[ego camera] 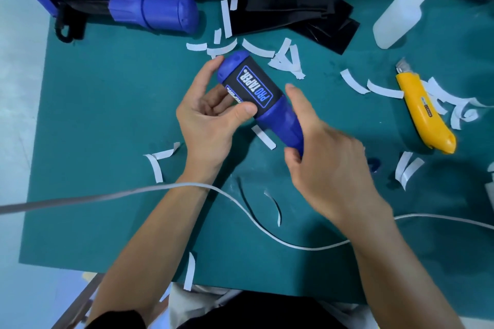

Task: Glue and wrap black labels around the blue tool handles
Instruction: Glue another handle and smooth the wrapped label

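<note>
A blue tool handle [283, 123] lies tilted above the middle of the green mat, its round end pointing up-left. A black label [255, 85] with blue and white lettering is wrapped around its thick part. My left hand [211, 115] grips the labelled part, thumb pressed on the label's lower edge and fingers curled underneath. My right hand [328, 163] grips the handle's narrow lower end; its fingertips are slightly blurred. More blue handles [160, 10] lie piled at the top left. A stack of loose black labels [296, 8] sits at the top centre.
A yellow utility knife [425, 117] lies at the right, a white squeeze bottle [398, 19] at the top right. Several white backing strips [355, 83] litter the green mat [107, 115]. A white cord [240, 205] crosses over my forearms.
</note>
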